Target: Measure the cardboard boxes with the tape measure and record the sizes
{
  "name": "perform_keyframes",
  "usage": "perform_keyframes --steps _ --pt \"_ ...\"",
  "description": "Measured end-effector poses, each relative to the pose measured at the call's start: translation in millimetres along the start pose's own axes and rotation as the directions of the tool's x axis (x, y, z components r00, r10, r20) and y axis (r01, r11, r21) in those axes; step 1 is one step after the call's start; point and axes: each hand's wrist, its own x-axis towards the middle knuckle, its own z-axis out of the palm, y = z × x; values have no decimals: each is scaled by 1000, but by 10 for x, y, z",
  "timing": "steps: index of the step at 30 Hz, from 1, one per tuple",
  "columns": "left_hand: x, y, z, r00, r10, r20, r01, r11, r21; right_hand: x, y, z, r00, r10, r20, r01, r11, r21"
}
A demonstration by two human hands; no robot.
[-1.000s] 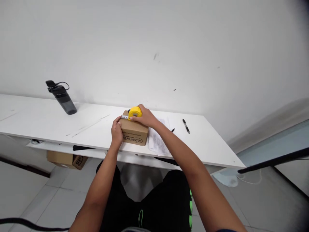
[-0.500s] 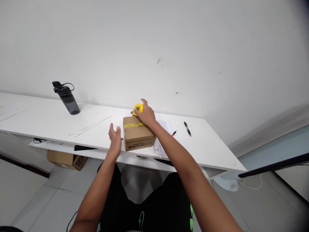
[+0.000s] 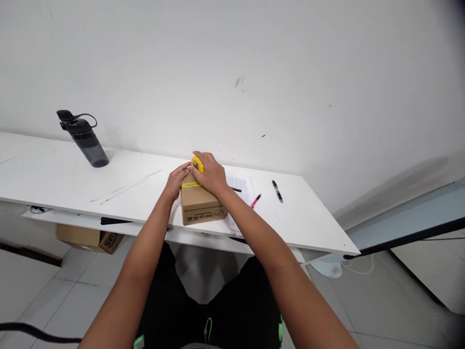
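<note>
One stiff-looking tape measure (image 3: 197,163) by the desk (image 3: 283,215)'s back edge suits side-gripping: right hand (image 3: 210,172) wraps it; left hand (image 3: 176,181): fingers' pinch unclear.

The right hand (image 3: 212,175) holds a tape measure (image 3: 198,164) (yellow) by a carton (image 3: 199,198).
</note>
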Motion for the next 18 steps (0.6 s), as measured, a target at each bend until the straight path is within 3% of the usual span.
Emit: perform_keyframes --steps 7,11,18 --pt "-14 55 10 1000 -12 19 12 1000 12 18 18 21 996 -59 70 48 988 146" --pt "-15 79 16 1000 -1 6 1 999 50 30 36 -36 994 -99 41 82 950 302" --pt "62 99 -2 999 -29 -39 32 995 91 70 52 -157 980 2 198 -88 902 423"
